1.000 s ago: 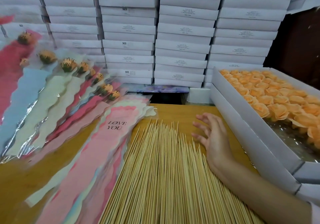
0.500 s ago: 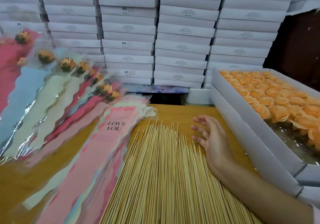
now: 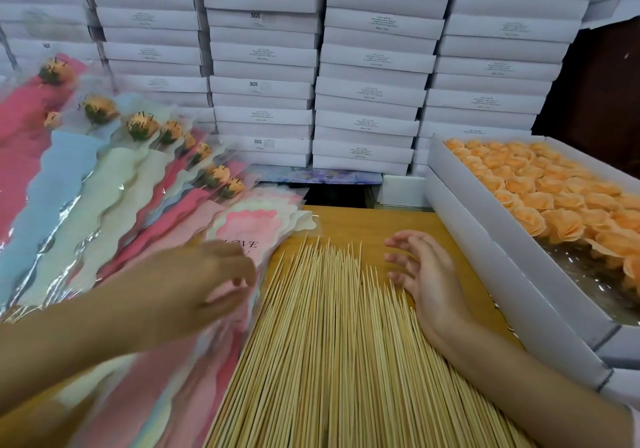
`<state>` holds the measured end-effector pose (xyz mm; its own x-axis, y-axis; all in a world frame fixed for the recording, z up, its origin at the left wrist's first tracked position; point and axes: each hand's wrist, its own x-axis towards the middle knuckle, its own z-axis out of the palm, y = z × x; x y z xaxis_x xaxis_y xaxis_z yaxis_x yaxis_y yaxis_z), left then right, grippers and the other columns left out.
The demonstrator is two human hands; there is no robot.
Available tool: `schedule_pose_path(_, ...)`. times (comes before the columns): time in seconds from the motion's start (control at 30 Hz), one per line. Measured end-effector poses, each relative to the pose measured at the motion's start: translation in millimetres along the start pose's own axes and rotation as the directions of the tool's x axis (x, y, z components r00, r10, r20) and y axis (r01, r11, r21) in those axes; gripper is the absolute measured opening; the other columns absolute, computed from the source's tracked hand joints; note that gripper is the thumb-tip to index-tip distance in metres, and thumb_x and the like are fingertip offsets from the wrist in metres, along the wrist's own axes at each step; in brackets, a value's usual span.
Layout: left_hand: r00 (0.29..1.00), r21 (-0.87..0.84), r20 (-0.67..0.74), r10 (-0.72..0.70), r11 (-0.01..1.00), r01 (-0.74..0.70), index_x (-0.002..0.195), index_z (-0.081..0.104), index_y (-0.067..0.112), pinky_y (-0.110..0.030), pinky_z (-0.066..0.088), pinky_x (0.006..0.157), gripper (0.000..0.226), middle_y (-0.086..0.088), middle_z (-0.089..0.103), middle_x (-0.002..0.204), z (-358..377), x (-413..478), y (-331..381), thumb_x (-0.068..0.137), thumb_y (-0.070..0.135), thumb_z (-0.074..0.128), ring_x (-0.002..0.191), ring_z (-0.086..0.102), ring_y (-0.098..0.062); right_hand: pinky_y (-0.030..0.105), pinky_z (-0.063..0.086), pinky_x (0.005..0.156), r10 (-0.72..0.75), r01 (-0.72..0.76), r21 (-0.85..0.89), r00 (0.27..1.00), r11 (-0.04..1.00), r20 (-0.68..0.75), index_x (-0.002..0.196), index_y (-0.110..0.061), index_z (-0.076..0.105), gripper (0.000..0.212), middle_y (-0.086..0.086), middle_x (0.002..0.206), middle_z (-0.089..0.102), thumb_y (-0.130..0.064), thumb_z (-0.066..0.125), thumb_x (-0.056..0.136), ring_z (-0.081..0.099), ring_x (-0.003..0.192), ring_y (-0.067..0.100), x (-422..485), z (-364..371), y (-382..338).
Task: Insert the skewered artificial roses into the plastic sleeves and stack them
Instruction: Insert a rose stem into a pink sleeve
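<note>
Several sleeved roses (image 3: 145, 125) stacked beyond my left hand (image 3: 207, 281) | many loose roses (image 3: 540, 198) unskewered in box (image 3: 502, 260) right of my right hand (image 3: 429, 274) | right fingers slack, empty, at edge of skewers (image 3: 329, 343) between my hands | left fingers blurred over empty sleeves (image 3: 249, 225), grip unclear | wooden table (image 3: 374, 225), white cartons (image 3: 374, 66) walled behind.

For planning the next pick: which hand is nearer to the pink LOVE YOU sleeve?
Left. The left hand is over the pink sleeve; the right hand rests beyond the skewers, on their right side.
</note>
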<state>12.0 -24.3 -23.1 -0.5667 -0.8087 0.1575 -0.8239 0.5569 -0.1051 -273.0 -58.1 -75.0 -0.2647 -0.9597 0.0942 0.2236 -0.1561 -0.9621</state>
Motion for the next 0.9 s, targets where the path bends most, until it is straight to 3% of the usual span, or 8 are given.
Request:
schedule_pose_path(0.07,0.997,-0.075,-0.046,0.065,0.995,-0.068,0.084,0.054,0.034,-0.013,0.038,0.061,0.035,0.019,0.051,0.084,0.9,8.5,17.7,0.093,0.054,0.027,0.075,0.05,0.003,0.021,0.051,0.054,0.001,-0.001,-0.003,1.0,1.0,0.009,0.09,-0.012,0.062,0.026,0.0,0.082,0.07,-0.01,0.039,0.103,0.065,0.067,0.007,-0.7,-0.2,-0.6)
schedule_pose_path(0.13,0.997,-0.087,-0.057,0.045,0.995,-0.05,0.072,0.044,0.025,-0.017,0.029,0.052,0.036,0.011,0.047,0.07,7.3,20.4,31.8,0.097,0.048,0.032,0.061,0.044,-0.003,0.02,0.051,0.053,0.003,-0.002,-0.008,1.0,1.0,0.021,0.088,-0.013,0.063,0.028,-0.003,0.076,0.071,-0.008,0.039,0.102,0.065,0.063,0.005,-1.0,-0.1,-1.0)
schedule_pose_path(0.3,1.0,-0.125,0.015,-0.013,0.992,0.015,0.07,0.041,0.022,-0.033,0.043,0.065,0.037,0.006,0.05,0.068,34.9,35.0,34.6,0.1,0.043,0.038,0.067,0.051,-0.012,0.019,0.051,0.054,0.004,-0.002,-0.042,0.999,0.999,0.051,0.085,-0.013,0.063,0.029,-0.006,0.072,0.071,-0.006,0.04,0.101,0.064,0.062,0.004,-1.4,-0.6,0.0)
schedule_pose_path(0.43,0.999,-0.172,-0.044,0.002,0.985,-0.009,0.072,0.047,0.021,-0.032,0.043,0.064,0.036,0.006,0.058,0.073,52.5,30.5,33.6,0.1,0.043,0.038,0.07,0.054,-0.01,0.02,0.051,0.056,0.002,0.003,-0.064,0.997,0.998,0.073,0.084,-0.013,0.063,0.03,-0.004,0.073,0.071,-0.004,0.04,0.101,0.063,0.062,0.006,-2.4,0.5,-0.1)
schedule_pose_path(0.6,0.996,-0.184,-0.084,0.011,0.983,-0.026,0.073,0.046,0.02,-0.032,0.042,0.063,0.035,0.006,0.057,0.073,60.3,30.6,32.3,0.1,0.04,0.039,0.07,0.054,-0.013,0.019,0.051,0.059,-0.065,0.105,-0.229,0.982,0.968,0.175,0.086,-0.013,0.063,0.028,-0.004,0.077,0.072,-0.006,0.041,0.101,0.063,0.066,0.006,-10.5,4.3,-4.7)
schedule_pose_path(0.7,0.994,-0.204,-0.104,0.018,0.978,-0.039,0.073,0.045,0.021,-0.032,0.043,0.064,0.032,0.006,0.056,0.074,60.3,29.1,33.3,0.1,0.038,0.04,0.071,0.054,-0.013,0.019,0.051,0.066,-0.147,0.275,-0.389,0.934,0.879,0.327,0.091,-0.017,0.062,0.023,-0.007,0.083,0.071,-0.006,0.043,0.1,0.064,0.073,0.007,-21.0,10.0,-13.8)
schedule_pose_path(0.77,0.994,-0.202,-0.106,0.021,0.979,-0.042,0.074,0.044,0.022,-0.031,0.043,0.065,0.031,0.006,0.057,0.076,59.8,28.6,33.9,0.1,0.038,0.039,0.073,0.054,-0.013,0.026,0.053,0.074,-0.139,0.371,-0.494,0.885,0.787,0.444,0.094,-0.021,0.061,0.02,-0.006,0.09,0.07,-0.008,0.047,0.098,0.065,0.079,0.007,-29.1,16.2,-25.5)
schedule_pose_path(0.9,0.993,-0.201,-0.116,0.031,0.978,-0.054,0.075,0.046,0.022,-0.03,0.042,0.065,0.03,0.006,0.058,0.078,60.3,28.2,34.4,0.1,0.037,0.038,0.073,0.054,-0.012,0.032,0.053,0.078,-0.057,0.546,-0.677,0.797,0.494,0.601,0.094,-0.034,0.061,0.011,-0.017,0.094,0.066,-0.026,0.053,0.095,0.061,0.086,0.0,-39.0,23.8,-63.8)
